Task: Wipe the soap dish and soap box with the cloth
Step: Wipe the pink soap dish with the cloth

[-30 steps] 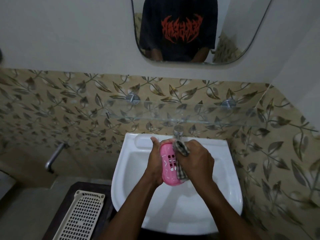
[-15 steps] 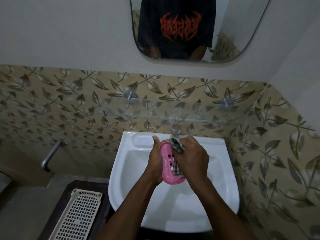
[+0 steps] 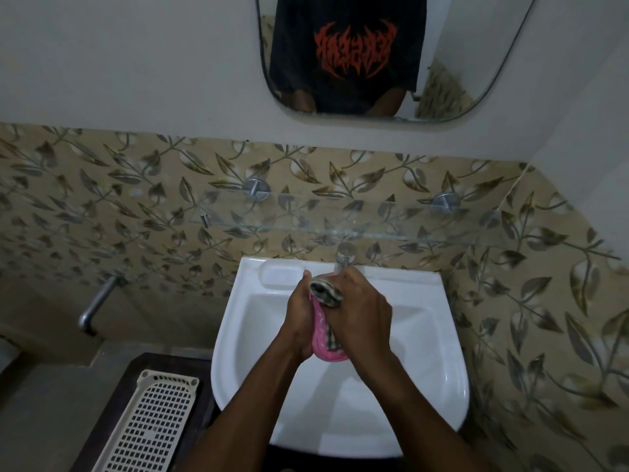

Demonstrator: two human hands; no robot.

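Observation:
Over the white basin (image 3: 439, 356), my left hand (image 3: 301, 321) grips a pink slotted soap dish (image 3: 321, 342), held upright on its edge. My right hand (image 3: 362, 311) presses a checked cloth (image 3: 326, 292) against the dish's right face, covering most of it. A bunched end of the cloth sticks out above my right thumb, and a strip of it shows low against the pink rim. Only the dish's left and bottom edge is visible. No separate soap box can be told apart here.
A chrome tap (image 3: 343, 255) stands just behind my hands. A glass shelf (image 3: 340, 229) runs along the leaf-patterned tiles above it, under a mirror (image 3: 374, 56). A cream perforated tray (image 3: 149, 424) lies on a dark stand at lower left. A metal pipe (image 3: 97, 301) juts from the left wall.
My right hand with the cloth has slid left over the dish, hiding the slots that showed earlier. The cloth's bunched end now sits over the dish's top.

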